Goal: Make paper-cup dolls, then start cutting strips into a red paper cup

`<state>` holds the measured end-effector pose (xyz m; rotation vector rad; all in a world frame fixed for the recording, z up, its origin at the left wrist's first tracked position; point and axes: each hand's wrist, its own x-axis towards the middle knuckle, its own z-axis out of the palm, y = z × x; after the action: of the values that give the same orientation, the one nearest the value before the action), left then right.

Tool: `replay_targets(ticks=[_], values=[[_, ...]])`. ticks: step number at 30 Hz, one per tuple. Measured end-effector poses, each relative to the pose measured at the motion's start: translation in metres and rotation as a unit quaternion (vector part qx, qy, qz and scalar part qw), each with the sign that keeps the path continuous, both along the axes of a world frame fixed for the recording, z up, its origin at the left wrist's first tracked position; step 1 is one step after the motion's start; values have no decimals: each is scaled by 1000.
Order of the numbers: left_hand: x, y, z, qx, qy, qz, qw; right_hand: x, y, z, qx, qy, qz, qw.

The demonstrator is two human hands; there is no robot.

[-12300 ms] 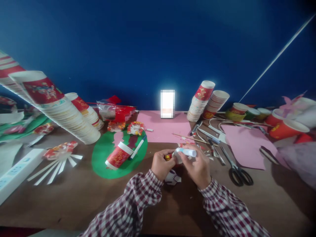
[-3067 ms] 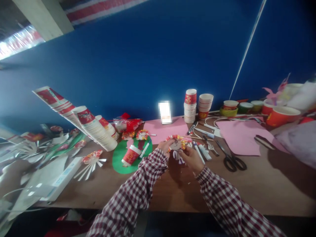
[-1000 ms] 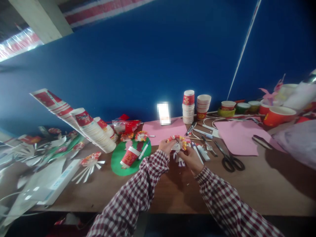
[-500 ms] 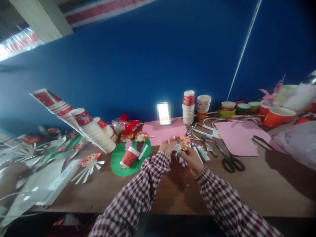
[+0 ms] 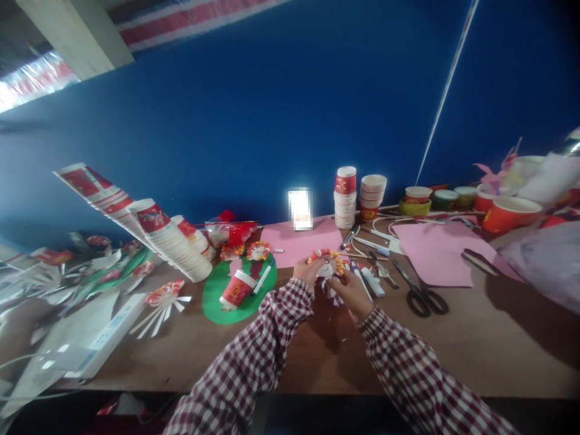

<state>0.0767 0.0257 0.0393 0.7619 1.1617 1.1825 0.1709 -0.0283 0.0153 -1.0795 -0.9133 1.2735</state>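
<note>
Between my two hands is a cut paper cup [image 5: 327, 269], its white base turned toward me and red-and-yellow curled strips round its rim. My left hand [image 5: 306, 269] grips its left side, and my right hand [image 5: 356, 293] pinches its lower right edge. Some pale strips hang below it. Fine marks on the base are too small to make out. To the left, a red paper cup [image 5: 236, 289] lies tipped on a green paper oval [image 5: 212, 305], with a marker [image 5: 263, 278] beside it. Pens [image 5: 360, 278] lie just right of my right hand.
Black-handled scissors [image 5: 419, 296] and a pink sheet [image 5: 435, 257] lie to the right. Stacked cups [image 5: 345, 199] stand at the back; a tall stack [image 5: 170, 241] leans on the left. Cut cups with fanned strips [image 5: 158, 308] lie near a white box [image 5: 111, 338]. A blue wall [image 5: 254, 121] rises behind.
The cut cup has tilted very slightly in my hands, and the strips beneath it have shifted a little. Both hands keep nearly the same place.
</note>
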Motion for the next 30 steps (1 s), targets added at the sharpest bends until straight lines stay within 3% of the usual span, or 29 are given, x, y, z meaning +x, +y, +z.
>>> replay_targets(ticks=[14, 30], values=[[0, -2, 8, -14, -5, -11, 1000, 1, -1, 4, -10, 13, -7, 1000], [0, 2, -4, 43, -12, -33, 998, 0, -4, 11, -53, -4, -40, 998]])
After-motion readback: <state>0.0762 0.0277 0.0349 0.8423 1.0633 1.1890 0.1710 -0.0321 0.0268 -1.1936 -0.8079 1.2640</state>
